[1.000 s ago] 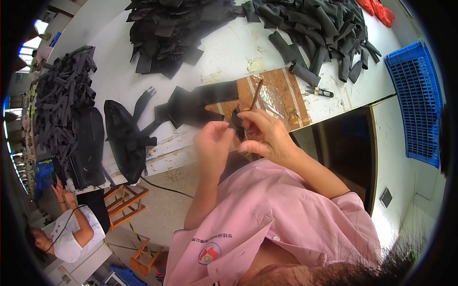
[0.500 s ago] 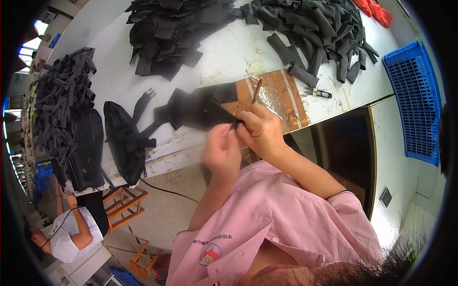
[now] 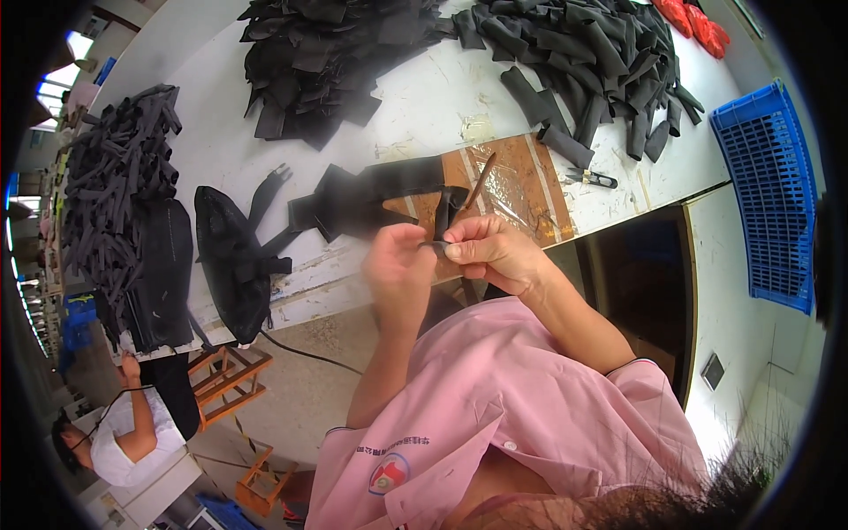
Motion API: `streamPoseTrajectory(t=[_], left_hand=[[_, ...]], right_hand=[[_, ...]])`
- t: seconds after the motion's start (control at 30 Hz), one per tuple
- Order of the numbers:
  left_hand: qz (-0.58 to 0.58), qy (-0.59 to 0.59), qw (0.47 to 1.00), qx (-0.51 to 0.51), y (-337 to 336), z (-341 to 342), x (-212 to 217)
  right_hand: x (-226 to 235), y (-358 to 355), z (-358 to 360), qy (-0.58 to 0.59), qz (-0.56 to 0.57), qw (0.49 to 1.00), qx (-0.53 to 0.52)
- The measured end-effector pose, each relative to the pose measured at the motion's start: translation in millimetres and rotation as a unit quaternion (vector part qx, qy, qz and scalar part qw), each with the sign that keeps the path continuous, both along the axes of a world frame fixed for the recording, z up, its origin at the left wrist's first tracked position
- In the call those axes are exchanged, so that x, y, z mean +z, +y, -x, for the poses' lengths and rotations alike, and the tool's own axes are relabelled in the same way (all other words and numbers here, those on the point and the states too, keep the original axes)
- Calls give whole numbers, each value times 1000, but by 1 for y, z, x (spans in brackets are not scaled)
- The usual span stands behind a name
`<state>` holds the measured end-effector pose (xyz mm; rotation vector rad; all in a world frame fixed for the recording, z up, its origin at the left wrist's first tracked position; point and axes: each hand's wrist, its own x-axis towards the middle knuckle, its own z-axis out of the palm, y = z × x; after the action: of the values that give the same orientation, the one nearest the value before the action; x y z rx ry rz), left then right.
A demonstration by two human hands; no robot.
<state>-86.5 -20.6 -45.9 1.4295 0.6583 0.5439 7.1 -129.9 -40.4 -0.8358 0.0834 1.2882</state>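
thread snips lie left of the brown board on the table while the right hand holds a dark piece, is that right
Not quite: the head view shows the thread snips lying right of the brown board on the table; the right hand holds a dark piece.

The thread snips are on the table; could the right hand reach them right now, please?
Probably yes: the thread snips lie uncovered, ahead and to the right of the right hand, though it pinches a small dark piece.

Small dark piece in right hand
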Motion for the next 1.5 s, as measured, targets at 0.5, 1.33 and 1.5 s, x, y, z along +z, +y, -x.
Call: streamPoseTrajectory(t=[0.5, 1.33, 1.5], left_hand=[[507, -240, 778, -284, 2, 5, 36], [453, -408, 699, -373, -6, -28, 72], [605, -269, 689, -296, 18, -64, 46]], right_hand=[[10, -5, 8, -221, -160, 961, -54], [99, -13, -16, -488, -121, 864, -42], [55, -7, -65, -311, -20, 950, 22]])
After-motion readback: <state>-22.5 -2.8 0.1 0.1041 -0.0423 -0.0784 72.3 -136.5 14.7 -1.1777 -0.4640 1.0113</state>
